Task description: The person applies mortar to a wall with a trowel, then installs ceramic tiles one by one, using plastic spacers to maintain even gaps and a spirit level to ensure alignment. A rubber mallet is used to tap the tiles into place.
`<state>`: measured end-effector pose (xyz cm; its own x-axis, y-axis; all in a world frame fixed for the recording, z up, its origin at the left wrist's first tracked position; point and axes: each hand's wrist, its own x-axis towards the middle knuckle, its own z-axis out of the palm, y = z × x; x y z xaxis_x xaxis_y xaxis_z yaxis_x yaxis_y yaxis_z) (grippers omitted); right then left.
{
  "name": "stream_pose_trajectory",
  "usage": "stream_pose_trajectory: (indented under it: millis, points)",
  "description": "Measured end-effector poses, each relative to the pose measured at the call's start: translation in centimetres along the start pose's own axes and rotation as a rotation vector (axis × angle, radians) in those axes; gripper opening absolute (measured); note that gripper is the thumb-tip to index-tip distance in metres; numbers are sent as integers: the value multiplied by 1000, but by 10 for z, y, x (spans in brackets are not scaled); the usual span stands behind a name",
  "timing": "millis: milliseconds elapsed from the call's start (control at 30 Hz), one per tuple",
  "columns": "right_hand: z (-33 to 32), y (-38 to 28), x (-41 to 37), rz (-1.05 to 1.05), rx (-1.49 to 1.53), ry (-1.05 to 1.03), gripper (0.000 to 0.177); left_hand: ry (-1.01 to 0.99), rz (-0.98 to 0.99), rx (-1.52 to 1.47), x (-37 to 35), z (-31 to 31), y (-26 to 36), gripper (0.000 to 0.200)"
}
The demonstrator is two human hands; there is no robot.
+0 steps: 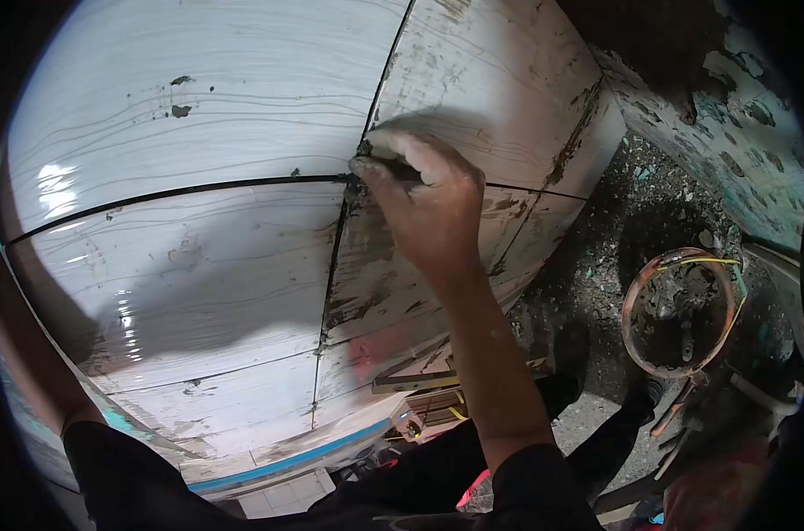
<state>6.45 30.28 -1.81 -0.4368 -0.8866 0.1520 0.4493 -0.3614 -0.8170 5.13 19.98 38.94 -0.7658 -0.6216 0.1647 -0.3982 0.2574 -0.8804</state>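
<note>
While the fingers (408, 144) of the right hand (437, 202) seem to pinch a dark lump (365, 147), the long tile joint (336, 243) runs beneath their tips toward the body.

Glare spotted the tiles (243, 142) at left, shadow crossed them, the floor (601, 265) lay dim, and black-cornered edges bowed.

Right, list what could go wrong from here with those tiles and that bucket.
The right hand is at the dark joint where tile corners meet; pressing there could nudge a tile out of line.

The brown mortar-like smears may harden and become difficult to clean off.

The orange-rimmed bucket stands close to a shoe on the debris-strewn floor, so a careless step might tip it.
</note>
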Motion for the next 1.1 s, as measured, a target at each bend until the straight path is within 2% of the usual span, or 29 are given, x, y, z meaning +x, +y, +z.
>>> stream_pose_trajectory:
  millis: [133, 233, 333, 400, 433, 467, 533, 600, 633, 700, 800, 900, 1100]
  points:
    - [-6, 4, -1, -1, 28, -60, 21, -24, -44, -7, -4, -3, 16, 63]
    - [-8, 2, 1, 10, 33, -79, 23, -19, -16, -16, -1, -3, 4, 64]
    - [-9, 7, 1, 13, -9, -117, 24, -28, -96, 34, -3, -6, 20, 65]
    - [-10, 11, 0, -8, -47, -149, 25, -313, -708, 421, 56, 35, -63, 65]
    - [-10, 11, -1, -7, -48, -142, 25, -322, -699, 444, 57, 35, -65, 65]
    - [-9, 11, -1, -8, -47, -136, 25, -330, -689, 467, 55, 31, -42, 65]
    - [-8, 13, -2, 44, -50, -153, 28, -66, -49, 171, 1, -5, 7, 65]
    - [-8, 15, -2, 146, -61, -201, 35, -46, -93, 63, -1, -6, 16, 65]
    - [-7, 15, -1, 126, -49, -194, 35, -36, -115, 10, -2, -7, 17, 65]
    - [-7, 13, 1, 92, -28, -178, 34, -9, -104, 5, -3, -6, 16, 65]
    - [-10, 2, 1, 202, 155, -199, 35, -24, -105, 56, -2, -6, 14, 65]
    - [-8, -7, -10, 275, 86, -184, 39, -47, -132, 49, -1, -7, 13, 66]
    - [1, -19, -18, 259, -44, -133, 43, -56, -162, 64, -1, -13, 23, 67]
